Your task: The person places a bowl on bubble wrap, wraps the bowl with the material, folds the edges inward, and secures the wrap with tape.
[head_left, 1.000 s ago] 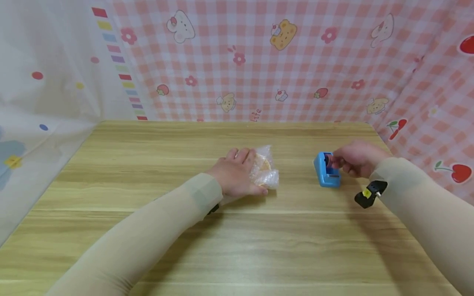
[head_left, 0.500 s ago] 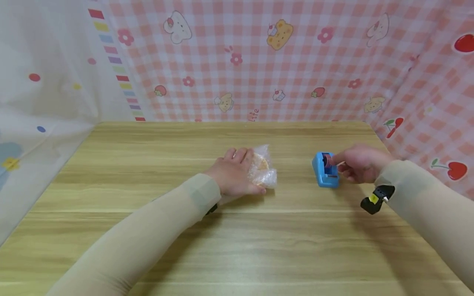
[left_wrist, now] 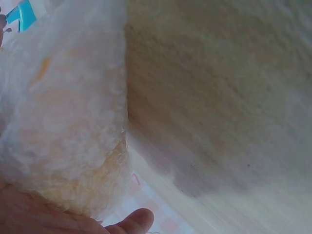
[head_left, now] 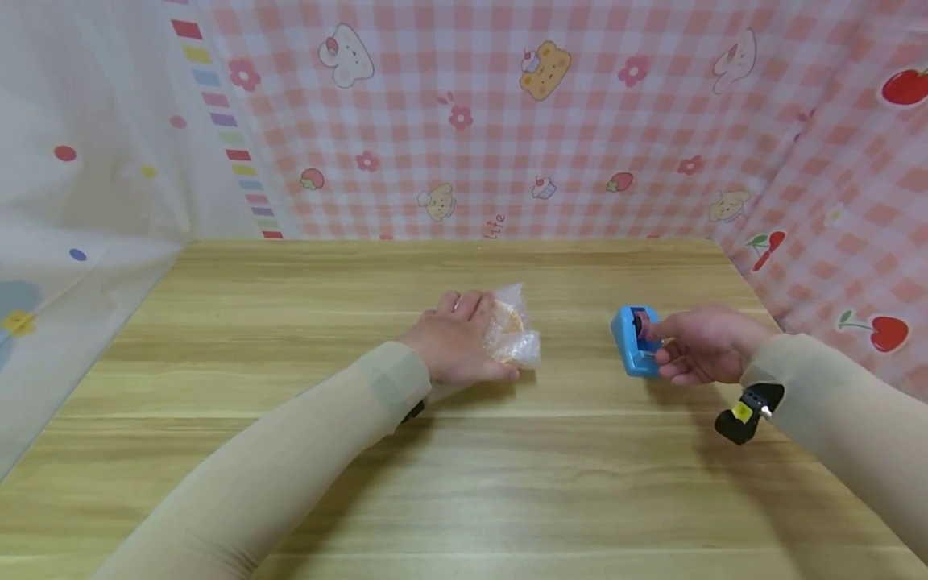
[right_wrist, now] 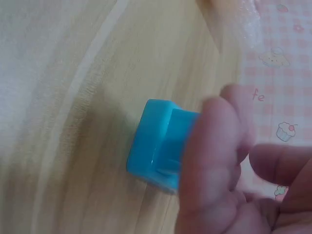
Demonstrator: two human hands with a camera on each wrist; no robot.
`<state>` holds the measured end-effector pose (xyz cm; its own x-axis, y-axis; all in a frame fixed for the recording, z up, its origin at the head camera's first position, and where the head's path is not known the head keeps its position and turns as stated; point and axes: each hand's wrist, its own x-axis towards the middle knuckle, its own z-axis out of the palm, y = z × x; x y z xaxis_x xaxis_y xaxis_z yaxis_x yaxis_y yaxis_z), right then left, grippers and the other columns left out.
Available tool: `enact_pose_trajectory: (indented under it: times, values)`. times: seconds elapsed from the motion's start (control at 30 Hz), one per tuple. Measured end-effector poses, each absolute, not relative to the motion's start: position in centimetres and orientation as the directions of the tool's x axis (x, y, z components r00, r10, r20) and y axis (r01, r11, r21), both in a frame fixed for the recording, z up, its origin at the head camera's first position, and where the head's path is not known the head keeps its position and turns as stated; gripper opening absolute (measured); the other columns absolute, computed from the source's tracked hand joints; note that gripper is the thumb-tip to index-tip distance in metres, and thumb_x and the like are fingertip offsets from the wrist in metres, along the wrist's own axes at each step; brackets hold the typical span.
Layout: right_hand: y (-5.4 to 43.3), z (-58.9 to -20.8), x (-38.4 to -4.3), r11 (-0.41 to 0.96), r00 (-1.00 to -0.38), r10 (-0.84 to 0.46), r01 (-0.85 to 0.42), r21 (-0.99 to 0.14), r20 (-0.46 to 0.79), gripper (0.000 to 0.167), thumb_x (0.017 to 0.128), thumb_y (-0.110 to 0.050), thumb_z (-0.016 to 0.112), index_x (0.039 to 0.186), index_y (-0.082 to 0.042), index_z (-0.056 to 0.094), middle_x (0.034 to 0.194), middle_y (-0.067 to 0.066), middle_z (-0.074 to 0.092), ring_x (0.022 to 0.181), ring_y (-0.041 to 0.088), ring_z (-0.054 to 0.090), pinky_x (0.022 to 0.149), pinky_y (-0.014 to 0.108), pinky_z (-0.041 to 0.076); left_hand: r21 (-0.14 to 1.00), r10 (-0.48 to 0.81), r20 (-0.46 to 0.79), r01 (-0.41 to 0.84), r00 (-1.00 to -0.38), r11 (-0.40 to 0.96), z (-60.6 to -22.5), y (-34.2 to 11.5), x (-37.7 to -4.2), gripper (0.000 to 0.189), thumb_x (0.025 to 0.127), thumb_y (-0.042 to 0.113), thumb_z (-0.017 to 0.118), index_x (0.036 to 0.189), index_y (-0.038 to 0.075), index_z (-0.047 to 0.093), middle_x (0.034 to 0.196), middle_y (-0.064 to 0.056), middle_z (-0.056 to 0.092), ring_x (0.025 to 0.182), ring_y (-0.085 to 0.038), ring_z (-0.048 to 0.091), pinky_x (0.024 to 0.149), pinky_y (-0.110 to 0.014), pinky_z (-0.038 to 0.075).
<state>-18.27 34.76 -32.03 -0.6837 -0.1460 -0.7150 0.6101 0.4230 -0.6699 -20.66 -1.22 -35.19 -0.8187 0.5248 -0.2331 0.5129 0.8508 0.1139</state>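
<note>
Dispenser (head_left: 631, 358) left of the loosely released right grip (head_left: 706, 344) now sits slightly nearer, tape (head_left: 642, 322) seemingly not yet free, left grip (head_left: 453, 342) grasping bubble-wrapped bundle (head_left: 516, 334).

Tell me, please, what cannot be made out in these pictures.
Head: left part of the bubble wrap, covered by the left grip.
Left wrist: what the bubble wrap holds, veiled by its cloudiness; the blue dispenser, too small near the corner.
Right wrist: the tape roll, behind the right grip, itself blurred.
</note>
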Motion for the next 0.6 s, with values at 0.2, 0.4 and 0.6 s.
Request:
enact_pose_trajectory:
  times: [0.2,0.4,0.6]
  values:
    - [34.7,-32.3,-17.0,0.389,-0.689,-0.17,0.61,-0.69,-0.705,0.029,0.112,-0.032,0.048,0.13,-0.009,0.044,0.086,0.0,0.057,0.076,0.012,0.065,0.078,0.032,0.063,0.113,0.524,-0.234,0.512,-0.819,0.851,-35.2,-1.2,-20.6,0.128,0.085,0.09,0.051,0.17,0.008,0.002,0.177,-0.01,0.014,0.161,-0.038,0.016,0.123,-0.063,0.034]
    - [34.4,-32.6,-16.1,0.274,-0.673,-0.182,0.666,-0.694,-0.717,0.035,0.113,-0.036,0.045,0.138,-0.013,0.038,0.118,0.014,0.051,0.097,0.023,0.068,0.091,0.042,0.063,0.104,0.525,-0.235,0.516,-0.818,0.85,-35.1,-1.2,-20.5,0.127,0.086,0.089,0.051,0.17,0.007,0.002,0.177,-0.01,0.014,0.161,-0.038,0.016,0.123,-0.061,0.035]
    - [33.6,-32.7,-16.1,0.261,-0.686,-0.171,0.661,-0.704,-0.707,0.039,0.114,-0.033,0.039,0.141,-0.005,0.037,0.118,0.016,0.052,0.095,0.02,0.066,0.087,0.039,0.063,0.113,0.524,-0.234,0.512,-0.819,0.852,-35.2,-1.2,-20.5,0.127,0.086,0.089,0.051,0.17,0.007,0.002,0.177,-0.011,0.013,0.161,-0.038,0.016,0.123,-0.061,0.035]
